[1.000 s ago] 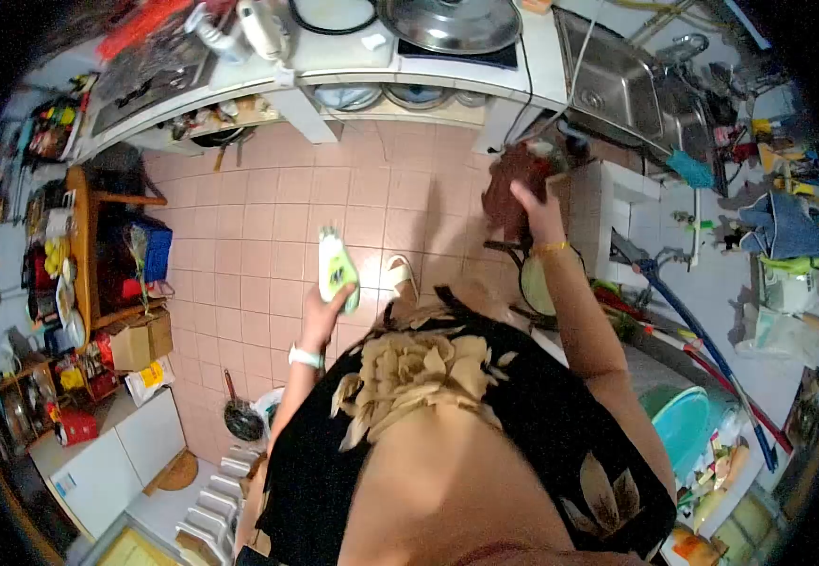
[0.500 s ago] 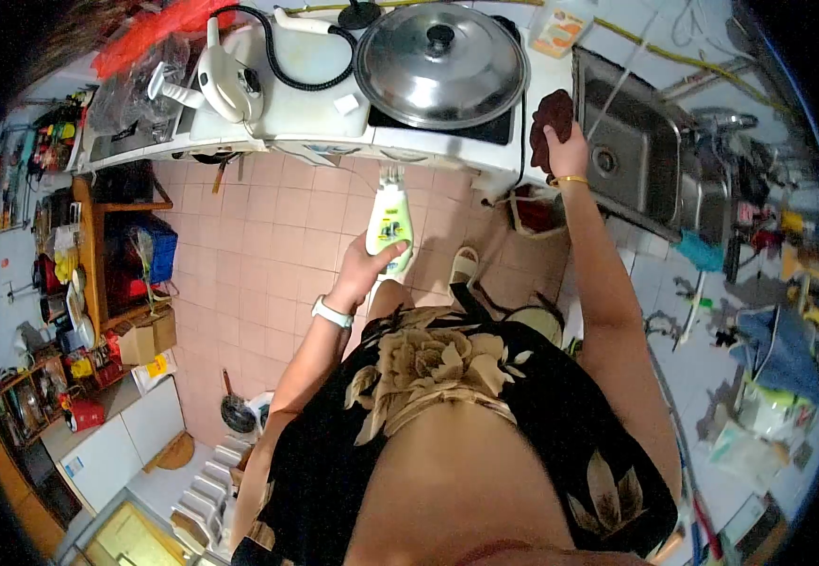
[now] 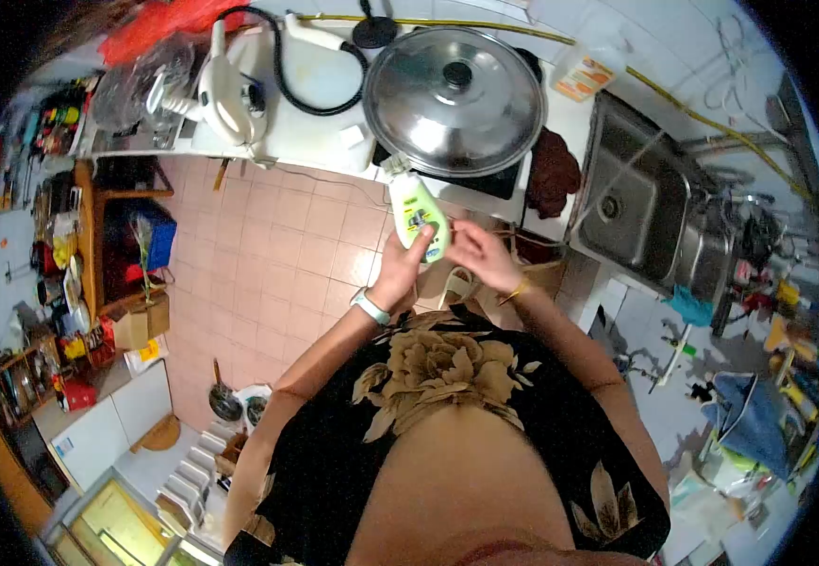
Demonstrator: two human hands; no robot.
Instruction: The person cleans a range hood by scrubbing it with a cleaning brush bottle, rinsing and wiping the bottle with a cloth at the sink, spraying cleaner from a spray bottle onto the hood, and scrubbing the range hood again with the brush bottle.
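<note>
A kitchen is seen from above, its lines bent into curves. The floor is laid with square pink tiles, and a bright gleam is thrown back near the middle. A white counter is set along the top, backed by a pale tiled wall. At its right end, a steel sink is fitted. Down the left side, a wooden stand, crowded shelves and a white cabinet are ranged. In the lower left corner, a framed pane is lit yellow.
</note>
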